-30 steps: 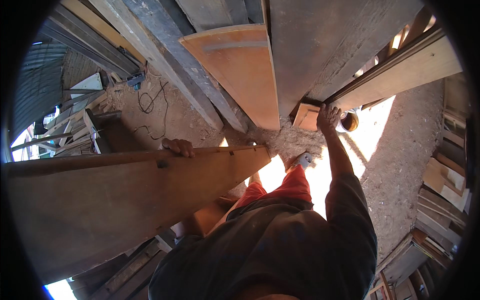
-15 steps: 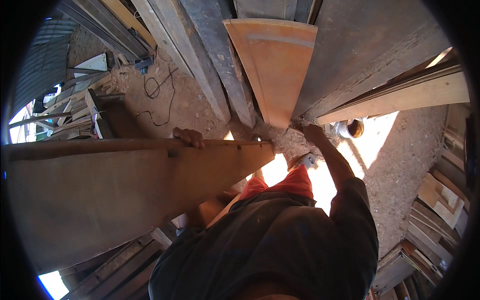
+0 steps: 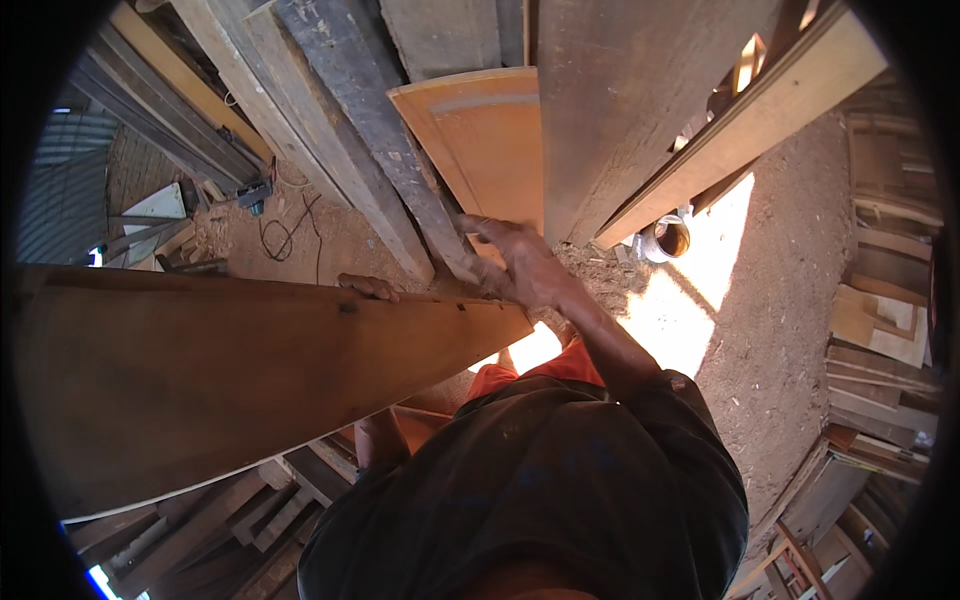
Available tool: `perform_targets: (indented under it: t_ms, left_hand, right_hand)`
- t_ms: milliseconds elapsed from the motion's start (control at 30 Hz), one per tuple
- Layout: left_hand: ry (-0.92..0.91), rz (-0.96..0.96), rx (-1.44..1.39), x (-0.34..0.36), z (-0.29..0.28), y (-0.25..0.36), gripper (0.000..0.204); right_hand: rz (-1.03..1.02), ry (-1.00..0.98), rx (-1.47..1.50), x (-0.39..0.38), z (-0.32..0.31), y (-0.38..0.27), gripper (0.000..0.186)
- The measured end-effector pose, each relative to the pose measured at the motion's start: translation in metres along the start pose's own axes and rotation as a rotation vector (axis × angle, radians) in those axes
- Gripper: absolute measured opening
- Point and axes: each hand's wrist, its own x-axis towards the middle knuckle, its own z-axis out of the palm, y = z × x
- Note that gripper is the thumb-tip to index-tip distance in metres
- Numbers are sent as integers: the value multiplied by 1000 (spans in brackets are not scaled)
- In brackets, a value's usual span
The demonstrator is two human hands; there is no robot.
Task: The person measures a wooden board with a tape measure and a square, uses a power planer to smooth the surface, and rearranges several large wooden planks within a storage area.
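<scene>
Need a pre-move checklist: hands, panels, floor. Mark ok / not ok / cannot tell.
1. Left hand over the edge of the long, flat brown wooden panel: ok.
2. Right hand touching that panel: cannot tell, blurred above its narrow-looking end.
3. Curved-top orange-brown wooden panel standing on end: ok, beside a weathered grey wooden plank.
4. Round, open-topped container apart from both panels: ok.
5. Floor beyond the brown panel free of cable: not ok, thin dark cable lies looped.
</scene>
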Motion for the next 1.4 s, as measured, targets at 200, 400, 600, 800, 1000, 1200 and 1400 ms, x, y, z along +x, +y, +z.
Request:
perform_targets:
  t_ms: [200, 400, 600, 800, 1000, 1200, 1400]
  left_hand:
    - [65, -18, 140, 15, 33, -30, 67]
    - [133, -5, 302, 63, 66, -88, 73]
    - [5, -32, 288, 90, 80, -115, 80]
    - [-65, -42, 333, 93, 91, -139, 96]
    - [-89, 57, 356, 149, 221, -113, 94]
    - [-80, 195, 379, 198, 266, -115, 85]
    - [-90, 350, 490, 229, 298, -130, 72]
  right_hand:
    - [-563, 122, 208, -11, -31, -130, 99]
    - [-91, 462, 92, -14, -71, -144, 82]
    - [-55, 536, 87, -54, -98, -129, 77]
    - [-160, 641, 196, -74, -120, -132, 82]
    - [-351, 765, 282, -89, -197, -151, 65]
    - [-521, 833, 188, -84, -251, -167, 58]
    - [-516, 836, 85, -94, -281, -143, 61]
